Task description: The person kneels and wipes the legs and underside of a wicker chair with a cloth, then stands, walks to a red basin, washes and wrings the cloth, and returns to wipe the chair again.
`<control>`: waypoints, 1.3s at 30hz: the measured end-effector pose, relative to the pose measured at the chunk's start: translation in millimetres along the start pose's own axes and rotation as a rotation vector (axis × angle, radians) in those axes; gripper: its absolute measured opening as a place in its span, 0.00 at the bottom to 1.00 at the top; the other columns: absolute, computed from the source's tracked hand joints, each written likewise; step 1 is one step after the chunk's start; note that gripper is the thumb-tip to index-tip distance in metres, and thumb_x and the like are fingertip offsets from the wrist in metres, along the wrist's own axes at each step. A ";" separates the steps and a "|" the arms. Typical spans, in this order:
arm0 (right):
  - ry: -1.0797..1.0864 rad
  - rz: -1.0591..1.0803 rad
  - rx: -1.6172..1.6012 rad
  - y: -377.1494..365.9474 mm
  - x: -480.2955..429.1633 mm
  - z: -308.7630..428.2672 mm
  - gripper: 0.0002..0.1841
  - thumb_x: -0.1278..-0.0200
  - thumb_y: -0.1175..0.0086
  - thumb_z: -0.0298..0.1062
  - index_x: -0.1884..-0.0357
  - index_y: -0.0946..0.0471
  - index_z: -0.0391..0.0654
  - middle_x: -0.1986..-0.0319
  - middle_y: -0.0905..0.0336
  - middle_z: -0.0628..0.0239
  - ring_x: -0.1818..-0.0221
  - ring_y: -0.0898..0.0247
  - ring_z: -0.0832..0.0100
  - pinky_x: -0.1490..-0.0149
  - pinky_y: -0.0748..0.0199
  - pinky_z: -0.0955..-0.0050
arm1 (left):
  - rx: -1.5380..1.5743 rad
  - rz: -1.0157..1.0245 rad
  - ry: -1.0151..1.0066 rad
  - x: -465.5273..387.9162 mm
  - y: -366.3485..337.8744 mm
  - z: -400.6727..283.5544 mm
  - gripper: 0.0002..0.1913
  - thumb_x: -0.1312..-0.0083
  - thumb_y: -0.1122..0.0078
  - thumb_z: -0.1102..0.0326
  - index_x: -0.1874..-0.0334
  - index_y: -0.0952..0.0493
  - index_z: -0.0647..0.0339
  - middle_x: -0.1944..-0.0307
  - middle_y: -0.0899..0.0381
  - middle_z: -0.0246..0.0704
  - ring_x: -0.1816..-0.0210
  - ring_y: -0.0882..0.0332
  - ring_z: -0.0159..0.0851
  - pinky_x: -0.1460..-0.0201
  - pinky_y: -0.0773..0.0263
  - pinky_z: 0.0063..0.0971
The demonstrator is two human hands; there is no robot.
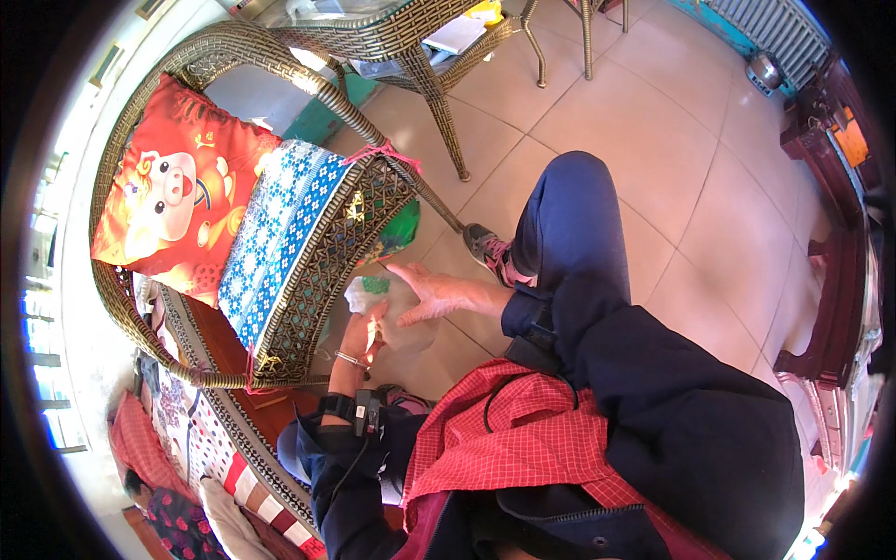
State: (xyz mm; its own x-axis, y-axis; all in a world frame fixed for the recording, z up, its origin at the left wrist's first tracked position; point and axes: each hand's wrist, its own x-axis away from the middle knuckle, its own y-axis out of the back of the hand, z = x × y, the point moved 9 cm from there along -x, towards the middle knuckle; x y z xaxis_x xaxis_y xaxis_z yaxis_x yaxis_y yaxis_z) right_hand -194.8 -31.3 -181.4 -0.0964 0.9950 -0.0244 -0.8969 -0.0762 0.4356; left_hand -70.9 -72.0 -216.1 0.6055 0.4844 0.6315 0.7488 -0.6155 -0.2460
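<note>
My left hand (364, 332), with a bracelet at its wrist, grips a thin translucent plastic bag (413, 337). The bag's whitish, bunched upper part (358, 297) carries a green patch and rises past my left fingers. My right hand (437, 294) reaches in from the right with thumb and fingers spread, close beside the bag. Whether its fingertips touch the film is hard to tell. Both hands are low over the floor, in front of a woven wicker armchair (308, 308). Inside the bag I cannot make out any contents.
On the armchair lie a red pig-print cushion (175, 196) and a blue-and-white patterned seat pad (280, 224). A green printed item (400, 227) shows under the seat. Behind stands a wicker table (420, 66). A patterned bed cover (203, 427) is at left, dark wooden furniture (833, 280) at right.
</note>
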 end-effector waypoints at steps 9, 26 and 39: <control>-0.057 -0.117 -0.240 5.8 -10.3 -38.8 0.39 0.56 0.43 0.34 0.37 0.43 0.47 0.52 0.28 0.54 0.50 0.30 0.57 0.48 0.32 0.66 | 0.087 0.318 -0.051 8.1 -58.0 -16.5 0.31 0.37 0.46 0.60 0.35 0.45 0.62 0.41 0.35 0.39 0.45 0.30 0.40 0.54 0.25 0.33; -0.289 -0.900 -0.654 136.5 -53.5 -134.5 0.34 0.55 0.46 0.30 0.41 0.42 0.40 0.53 0.32 0.57 0.50 0.34 0.63 0.47 0.34 0.66 | -0.135 0.015 0.021 -2.3 -6.5 -11.4 0.24 0.36 0.46 0.60 0.41 0.36 0.62 0.51 0.26 0.36 0.60 0.23 0.33 0.62 0.26 0.22; -0.322 -0.598 -0.287 72.4 -93.0 -289.6 0.26 0.57 0.45 0.27 0.50 0.32 0.44 0.61 0.24 0.51 0.57 0.27 0.52 0.53 0.31 0.63 | -0.185 0.081 0.209 -38.5 10.4 36.3 0.21 0.34 0.49 0.60 0.41 0.34 0.58 0.50 0.25 0.31 0.58 0.23 0.30 0.59 0.29 0.22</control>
State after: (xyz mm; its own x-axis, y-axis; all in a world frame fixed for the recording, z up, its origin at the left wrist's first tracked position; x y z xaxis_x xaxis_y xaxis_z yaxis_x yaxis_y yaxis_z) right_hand -375.7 -147.9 -408.2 0.5364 0.8380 0.1006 -0.8385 0.5155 0.1765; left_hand -76.6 -74.4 -269.7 0.5783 0.3022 0.7578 0.6268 -0.7591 -0.1756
